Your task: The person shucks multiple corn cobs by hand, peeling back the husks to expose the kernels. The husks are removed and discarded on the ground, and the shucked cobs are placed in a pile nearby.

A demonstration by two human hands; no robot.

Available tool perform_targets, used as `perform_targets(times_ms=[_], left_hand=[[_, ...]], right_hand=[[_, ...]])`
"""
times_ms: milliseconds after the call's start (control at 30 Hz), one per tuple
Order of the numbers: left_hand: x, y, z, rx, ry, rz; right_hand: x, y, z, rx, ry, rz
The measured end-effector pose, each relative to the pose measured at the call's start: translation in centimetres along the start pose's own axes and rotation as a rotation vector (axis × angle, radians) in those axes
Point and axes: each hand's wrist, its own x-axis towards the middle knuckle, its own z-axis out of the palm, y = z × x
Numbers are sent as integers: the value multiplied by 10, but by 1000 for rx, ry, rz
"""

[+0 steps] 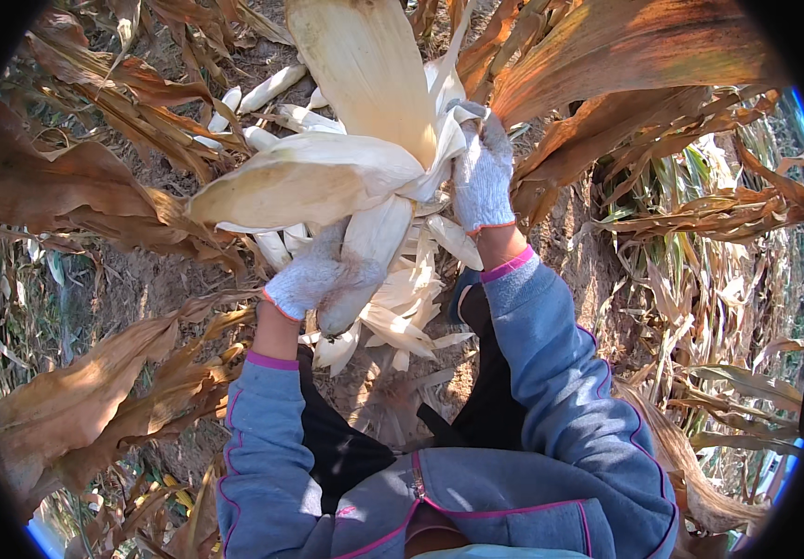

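Observation:
Between my hands is a corn ear in pale dry husk, with broad husk leaves spread out from its middle. My left hand, in a white knitted glove, is closed around the lower end of the ear. My right hand, gloved the same way, grips husk leaves at the upper right of the ear. Whether kernels show inside the husk cannot be told. Below the ear, a heap of loose pale husks lies on the soil between my legs.
Several pale husked ears lie on the ground beyond my hands. Brown dry corn leaves reach in from the left, and more corn leaves from the upper right. Dry stalks and husks litter the right side. A yellow ear shows at the lower left.

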Motion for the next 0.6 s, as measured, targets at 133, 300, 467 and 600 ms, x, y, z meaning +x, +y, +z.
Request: perform_targets(times_ms=[133,300,467,600], left_hand=[[-4,-15,5,-321,-51,-28],[-1,-29,-6,-570,41,58],[-1,-12,-6,-676,205,125],[-4,0,-2,-641,240,191]], right_hand=[[4,-15,-5,-23,7,49],[-6,-30,0,115,-217,107],[-9,-15,2,-198,-342,157],[-15,-13,0,-98,-672,420]])
